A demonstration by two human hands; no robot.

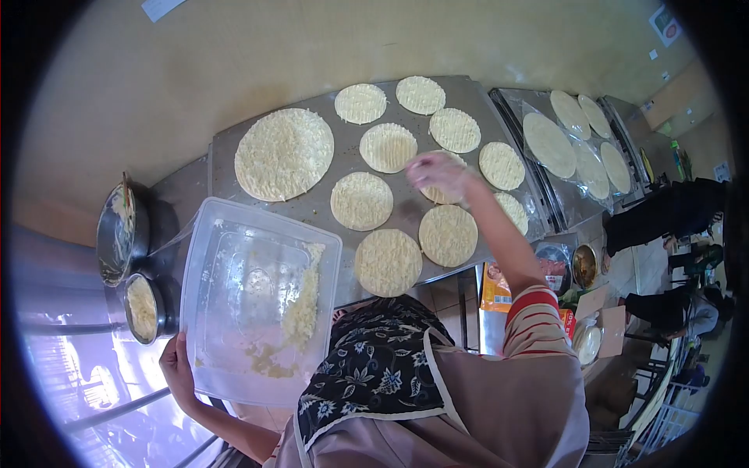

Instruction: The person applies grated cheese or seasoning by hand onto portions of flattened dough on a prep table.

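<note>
Lower left, clear rectangular plastic tub (234,257), clumpy pale shreds (303,308) inside, your left hand (178,370) grasping its corner, right hand (437,173) blurred mid-frame, grip unclear.

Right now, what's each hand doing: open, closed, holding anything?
Left hand: closed on the rim of the clear plastic tub.
Right hand: above the cheese-topped flatbreads, blurred; grip cannot be told.

One head-worn fisheye view looks steeply down, close over the hands (437,173) and steel table (404,207).
</note>
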